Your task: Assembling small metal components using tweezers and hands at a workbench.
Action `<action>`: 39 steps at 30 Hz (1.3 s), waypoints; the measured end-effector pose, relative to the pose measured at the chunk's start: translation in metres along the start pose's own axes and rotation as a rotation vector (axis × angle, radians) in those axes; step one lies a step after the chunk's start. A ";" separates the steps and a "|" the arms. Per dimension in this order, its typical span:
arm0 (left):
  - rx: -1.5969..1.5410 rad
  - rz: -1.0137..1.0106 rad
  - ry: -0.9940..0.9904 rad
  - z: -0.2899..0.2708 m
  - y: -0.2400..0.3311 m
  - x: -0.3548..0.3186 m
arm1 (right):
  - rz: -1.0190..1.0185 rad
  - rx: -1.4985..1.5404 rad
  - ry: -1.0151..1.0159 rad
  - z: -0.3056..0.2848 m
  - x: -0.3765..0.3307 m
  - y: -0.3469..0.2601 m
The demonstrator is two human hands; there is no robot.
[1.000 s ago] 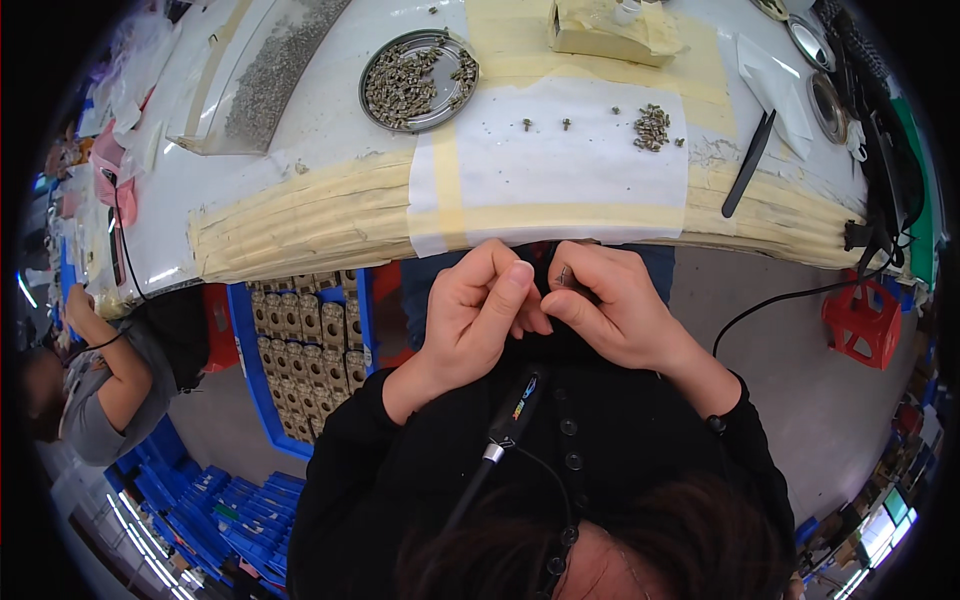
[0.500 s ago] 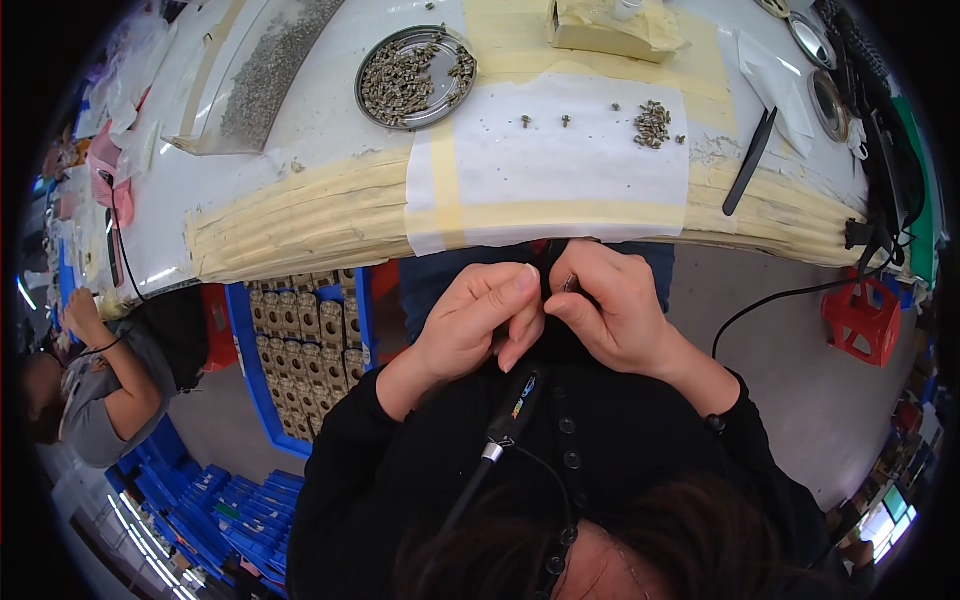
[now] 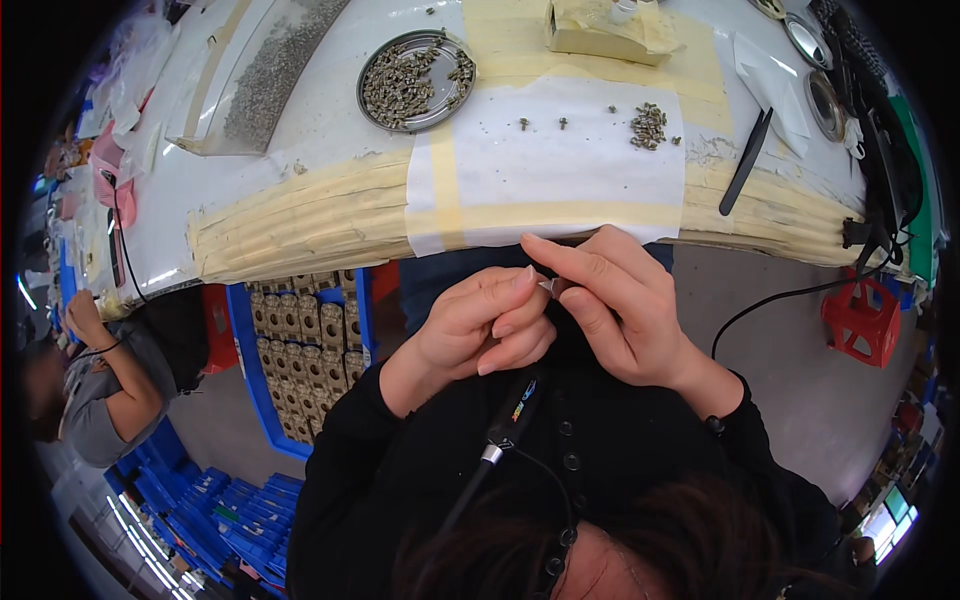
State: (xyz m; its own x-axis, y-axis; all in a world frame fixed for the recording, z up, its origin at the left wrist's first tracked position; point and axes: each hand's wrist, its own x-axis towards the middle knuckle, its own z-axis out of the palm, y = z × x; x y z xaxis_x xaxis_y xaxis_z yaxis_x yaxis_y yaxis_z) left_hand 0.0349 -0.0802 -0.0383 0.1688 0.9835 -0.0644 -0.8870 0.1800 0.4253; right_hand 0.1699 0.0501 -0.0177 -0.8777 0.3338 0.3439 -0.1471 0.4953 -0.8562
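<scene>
My two hands meet just below the table's near edge. My left hand is closed, its thumb and fingertips pinched together. At those fingertips shows a tiny pale, shiny piece, too small to name. My right hand is held against the same spot, its index finger stretched out and its thumb apart from it; the inside of its grasp is partly hidden. On the white paper beyond lie a heap of small metal screw-like parts and a few single ones.
A round metal dish holds many similar parts. Black tweezers lie at the right. A clear bag of small pieces stands left. Below the table is a blue tray of metal blocks; a red stool stands right. Another person sits left.
My right hand has unfolded, its index finger reaching out toward the table edge. The left fingers have drawn together more tightly, and the pale piece now shows at their tips.
</scene>
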 end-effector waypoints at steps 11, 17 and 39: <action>-0.045 -0.030 -0.023 0.001 0.002 0.000 | -0.039 -0.123 -0.032 -0.005 0.003 -0.002; -0.047 -0.043 -0.025 -0.001 0.002 0.000 | -0.029 -0.128 -0.064 -0.008 0.004 -0.003; -0.154 -0.069 -0.078 -0.008 -0.005 -0.002 | -0.043 -0.162 -0.052 -0.006 0.004 -0.002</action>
State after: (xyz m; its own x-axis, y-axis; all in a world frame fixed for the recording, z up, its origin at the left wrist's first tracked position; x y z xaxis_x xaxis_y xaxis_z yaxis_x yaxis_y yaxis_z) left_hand 0.0358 -0.0829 -0.0479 0.2588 0.9658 -0.0163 -0.9264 0.2530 0.2788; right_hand 0.1690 0.0557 -0.0125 -0.8953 0.2696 0.3546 -0.1131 0.6325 -0.7663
